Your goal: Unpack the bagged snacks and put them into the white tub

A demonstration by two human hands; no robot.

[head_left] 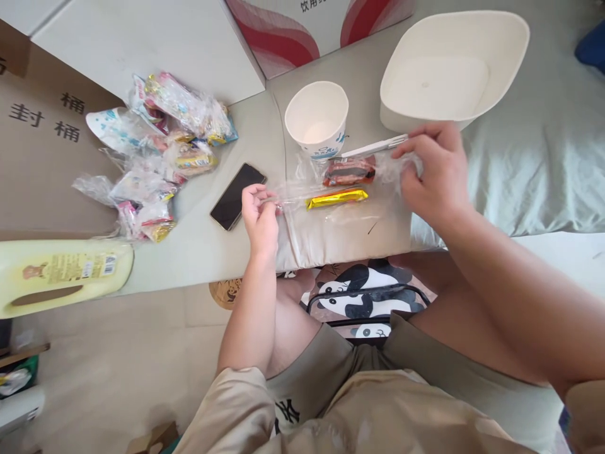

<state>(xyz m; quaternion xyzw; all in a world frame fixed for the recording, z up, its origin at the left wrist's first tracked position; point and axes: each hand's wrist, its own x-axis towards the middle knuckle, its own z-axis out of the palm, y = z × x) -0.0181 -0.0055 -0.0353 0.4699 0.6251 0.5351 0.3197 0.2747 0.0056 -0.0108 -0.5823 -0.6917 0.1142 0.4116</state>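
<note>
A clear plastic bag [293, 191] stretches between my two hands over the covered seat. My left hand [261, 214] pinches its left end between thumb and fingers. At the other end, my right hand [437, 173] is closed on the crumpled plastic. A red-brown wrapped snack [348, 171] and a shiny yellow stick packet [337, 198] lie between the hands; whether each is inside the bag or under it I cannot tell. Just behind them is a thin white pen-like stick [374, 147], its right end near my right fingers. A white paper cup [317, 120] with blue print stands beyond.
A large white tub [454, 69] stands at the back right. Left of my left hand lies a black phone [237, 196]. Farther left are a pile of bagged snacks [161, 157], a yellow bottle [66, 274] and a brown carton [51, 164]. A red-and-white box [326, 28] stands behind.
</note>
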